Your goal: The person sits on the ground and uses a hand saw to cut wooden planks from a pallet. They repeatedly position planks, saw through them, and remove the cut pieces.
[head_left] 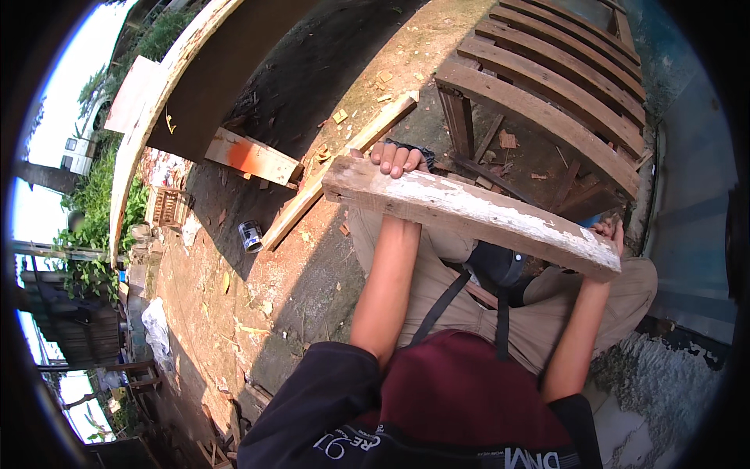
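**Two hands hold up an old board**

A person holds an old wooden board (476, 213) with chipped white paint on it. The board is up in the air, over the person's lap, and it tilts down toward the right. The left hand (400, 159) is at the left end of the board. Its fingers curl over the top edge and hold on tight. The right hand (610, 231) is at the right end, mostly hidden behind the board. Its fingers peek out at the top corner, so it seems to hold on there too.

Past the board stands a slatted wooden frame (547, 94) on the ground. A long thin plank (336, 173) lies on the dirt near the left hand, and a small tin can (251, 235) sits just beside the plank's low end
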Demonstrator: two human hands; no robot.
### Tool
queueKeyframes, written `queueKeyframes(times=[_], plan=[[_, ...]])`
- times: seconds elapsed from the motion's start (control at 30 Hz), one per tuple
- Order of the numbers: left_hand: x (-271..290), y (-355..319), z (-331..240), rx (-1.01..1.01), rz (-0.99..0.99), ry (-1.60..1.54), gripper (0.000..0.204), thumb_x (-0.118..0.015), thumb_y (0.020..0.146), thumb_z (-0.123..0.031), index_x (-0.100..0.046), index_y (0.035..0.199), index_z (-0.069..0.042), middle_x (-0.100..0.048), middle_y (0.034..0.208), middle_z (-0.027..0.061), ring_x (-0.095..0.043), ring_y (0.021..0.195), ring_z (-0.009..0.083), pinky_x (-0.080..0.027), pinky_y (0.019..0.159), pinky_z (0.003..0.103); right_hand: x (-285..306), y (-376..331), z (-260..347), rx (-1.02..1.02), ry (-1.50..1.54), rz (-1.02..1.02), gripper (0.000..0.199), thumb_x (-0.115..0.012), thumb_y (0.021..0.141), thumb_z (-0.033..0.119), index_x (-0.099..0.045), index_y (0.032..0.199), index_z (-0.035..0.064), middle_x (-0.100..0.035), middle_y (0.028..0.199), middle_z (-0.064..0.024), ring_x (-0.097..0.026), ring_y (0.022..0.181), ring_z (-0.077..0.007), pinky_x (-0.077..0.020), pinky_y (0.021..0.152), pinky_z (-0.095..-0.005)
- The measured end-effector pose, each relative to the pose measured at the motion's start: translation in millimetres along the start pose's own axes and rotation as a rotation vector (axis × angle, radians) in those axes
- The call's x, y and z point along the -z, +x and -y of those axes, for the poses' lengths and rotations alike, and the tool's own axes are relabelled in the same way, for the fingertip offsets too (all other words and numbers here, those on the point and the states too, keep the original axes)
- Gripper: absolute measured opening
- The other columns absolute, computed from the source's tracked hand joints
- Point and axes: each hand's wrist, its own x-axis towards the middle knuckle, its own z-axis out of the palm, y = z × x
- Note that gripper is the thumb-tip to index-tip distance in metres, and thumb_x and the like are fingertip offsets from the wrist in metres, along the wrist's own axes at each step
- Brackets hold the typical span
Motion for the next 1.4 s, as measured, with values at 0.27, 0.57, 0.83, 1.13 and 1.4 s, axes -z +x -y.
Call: queueKeyframes(times=[0.27, 0.57, 0.83, 1.13, 1.4], plan=[[-13.3, 25.4, -36.8, -0.066, -0.103, 0.388, 0.032, -0.058, 0.095, -0.039, -0.067, 0.087, -0.011, -0.069, 0.08, 0.004, -0.068, 0.078, 0.0195, -0.053, 0.076, 0.036, -80.0, -26.0, -33.2, -0.23, 0.06, 0.032, 0.041, -0.059, 0.1, 0.041, -0.068, 0.086, 0.0039, -0.069, 0.083, -0.0101, -0.067, 0.096, -0.0277, -0.0516, 0.097, -0.042], [-100.2, 24.8, 30.3, -0.161, -0.569, 0.677, 0.055, -0.035, 0.098, -0.063, -0.065, 0.113, -0.019, -0.063, 0.115, 0.0015, -0.058, 0.112, 0.0256, -0.046, 0.101, 0.054, -93.1, -44.5, -12.1, 0.05, 0.062, -0.081, 0.035, -0.062, 0.096, 0.043, -0.066, 0.098, 0.0089, -0.069, 0.1, -0.0063, -0.064, 0.101, -0.0256, -0.0484, 0.094, -0.0424], [-102.8, 26.9, 52.1, -0.066, -0.519, 0.667, 0.05, -0.04, 0.097, -0.063, -0.067, 0.109, -0.022, -0.065, 0.108, -0.0008, -0.061, 0.105, 0.0241, -0.049, 0.096, 0.051, -83.6, -61.3, 5.5, 0.139, 0.065, -0.227, 0.033, -0.066, 0.094, 0.039, -0.061, 0.112, 0.0117, -0.064, 0.107, -0.0029, -0.062, 0.105, -0.021, -0.0484, 0.092, -0.0397], [-104.1, 38.2, 65.4, 0.018, -0.522, 0.766, 0.049, -0.038, 0.1, -0.052, -0.066, 0.116, -0.015, -0.066, 0.115, 0.0071, -0.06, 0.112, 0.0282, -0.046, 0.103, 0.054, -55.5, -56.9, 9.9, 0.179, 0.13, -0.196, 0.026, -0.064, 0.095, 0.037, -0.064, 0.104, 0.0125, -0.066, 0.1, -0.0021, -0.063, 0.1, -0.0213, -0.0488, 0.09, -0.0403], [-89.1, 45.0, 45.8, 0.117, -0.576, 0.683, 0.051, -0.031, 0.106, -0.043, -0.06, 0.132, -0.01, -0.06, 0.135, 0.0136, -0.054, 0.128, 0.0321, -0.039, 0.113, 0.055, -65.3, -59.4, 15.5, 0.187, 0.126, -0.277, 0.027, -0.062, 0.096, 0.039, -0.066, 0.103, 0.0132, -0.068, 0.1, -0.0026, -0.064, 0.099, -0.0211, -0.0497, 0.089, -0.04]])
